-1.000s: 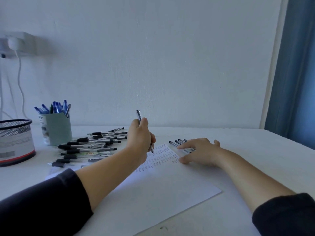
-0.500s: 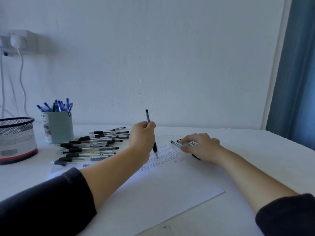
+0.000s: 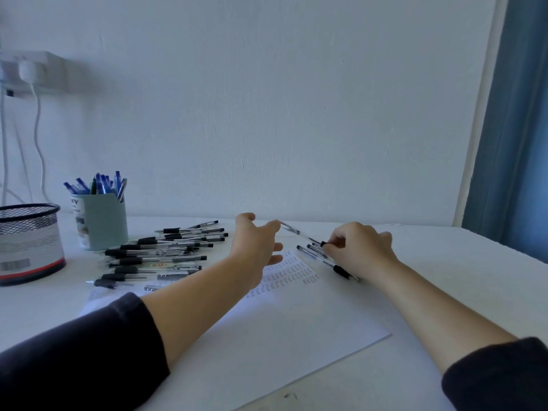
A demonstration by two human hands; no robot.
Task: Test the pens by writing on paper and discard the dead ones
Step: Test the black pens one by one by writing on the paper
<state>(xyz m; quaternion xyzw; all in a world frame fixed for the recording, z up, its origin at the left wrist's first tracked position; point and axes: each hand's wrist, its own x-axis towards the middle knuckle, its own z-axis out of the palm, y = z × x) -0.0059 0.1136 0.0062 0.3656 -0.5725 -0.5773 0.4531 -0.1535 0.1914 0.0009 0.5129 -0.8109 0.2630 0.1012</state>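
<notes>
A white table (image 3: 444, 277) stands against a pale wall (image 3: 296, 114), with a blue curtain (image 3: 516, 143) at the far right and a wall socket (image 3: 32, 69) with a white cable at the far left. On the left side sit a black mesh basket (image 3: 29, 241) and a pale green cup of blue pens (image 3: 100, 221); a heap of black-capped pens (image 3: 166, 253) lies beside them. A sheet of paper (image 3: 281, 327) with rows of small scribbles covers the near middle. The right hand (image 3: 358, 250) pinches the dark end of a clear pen (image 3: 299, 232), held above the table over a small row of pens (image 3: 323, 259) at the paper's far right corner. The left hand (image 3: 255, 247) has its fingers spread loosely, a fingertip at the pen's other end.
</notes>
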